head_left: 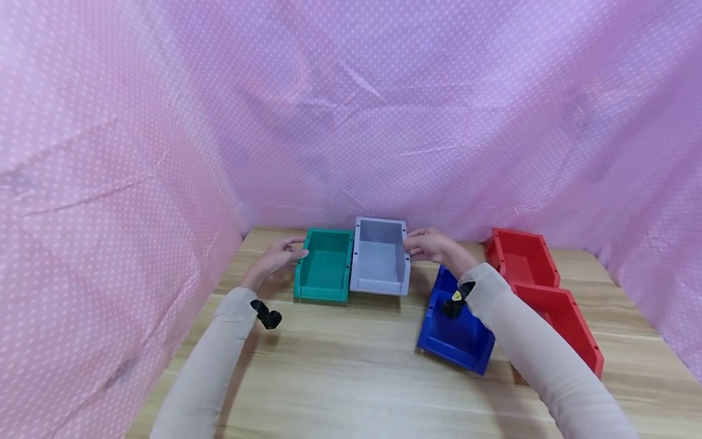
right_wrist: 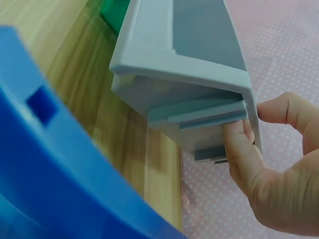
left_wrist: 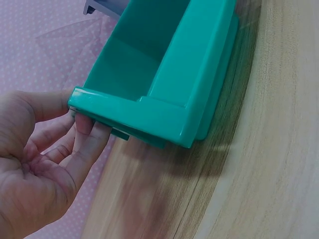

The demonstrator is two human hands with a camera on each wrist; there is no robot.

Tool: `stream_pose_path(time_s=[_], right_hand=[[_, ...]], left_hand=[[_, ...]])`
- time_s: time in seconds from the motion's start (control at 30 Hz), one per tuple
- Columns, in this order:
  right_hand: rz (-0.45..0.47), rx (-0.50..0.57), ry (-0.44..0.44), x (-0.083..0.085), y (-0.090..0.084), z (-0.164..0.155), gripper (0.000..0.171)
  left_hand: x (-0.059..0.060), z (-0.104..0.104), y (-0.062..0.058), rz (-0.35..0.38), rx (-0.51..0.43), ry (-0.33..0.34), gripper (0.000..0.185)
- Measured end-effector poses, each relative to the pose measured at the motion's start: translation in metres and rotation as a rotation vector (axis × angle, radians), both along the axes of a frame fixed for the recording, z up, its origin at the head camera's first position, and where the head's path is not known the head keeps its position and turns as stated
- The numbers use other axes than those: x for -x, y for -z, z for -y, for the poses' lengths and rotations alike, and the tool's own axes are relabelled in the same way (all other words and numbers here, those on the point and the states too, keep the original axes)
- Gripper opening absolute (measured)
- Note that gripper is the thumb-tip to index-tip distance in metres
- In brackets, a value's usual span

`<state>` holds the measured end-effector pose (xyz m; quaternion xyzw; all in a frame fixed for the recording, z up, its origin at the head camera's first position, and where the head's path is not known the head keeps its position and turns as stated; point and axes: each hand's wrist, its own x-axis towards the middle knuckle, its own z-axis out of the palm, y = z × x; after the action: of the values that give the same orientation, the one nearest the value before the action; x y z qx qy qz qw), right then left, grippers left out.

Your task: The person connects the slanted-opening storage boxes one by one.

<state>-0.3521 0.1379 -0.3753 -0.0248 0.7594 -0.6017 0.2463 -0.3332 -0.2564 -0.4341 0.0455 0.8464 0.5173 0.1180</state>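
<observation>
A green storage bin (head_left: 325,263) and a grey storage bin (head_left: 381,256) stand side by side at the back of the table, open tops up. At the green bin's left side, my left hand (head_left: 281,256) holds the wall; the left wrist view shows the thumb at the rim's corner and fingers (left_wrist: 87,149) underneath. My right hand (head_left: 430,246) pinches the grey bin's right wall near its back. In the right wrist view, the thumb is at the outer edge and a finger (right_wrist: 241,149) is beneath the side ledge. Whether the grey bin touches the table is unclear.
A blue bin (head_left: 457,335) sits angled under my right forearm, partly hidden by it. To the right are two red bins (head_left: 523,259), one in front of the other. Pink dotted cloth (head_left: 351,122) hangs behind and beside the wooden table (head_left: 340,372).
</observation>
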Motion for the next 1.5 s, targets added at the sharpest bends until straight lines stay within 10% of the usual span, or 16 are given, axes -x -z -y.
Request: stream_pose_path(time_s=[0.4,1.5], right_hand=[[-0.006,0.208,-0.157,0.023,0.023,-0.017,0.017],[0.073,0.101,-0.066,0.012,0.010,-0.007,0.021]], left_hand=[[0.004,0.002,-0.004,0.018,-0.049,-0.013,0.057],[0.006,-0.003,-0.002,0.015,-0.061,-0.050,0.056]])
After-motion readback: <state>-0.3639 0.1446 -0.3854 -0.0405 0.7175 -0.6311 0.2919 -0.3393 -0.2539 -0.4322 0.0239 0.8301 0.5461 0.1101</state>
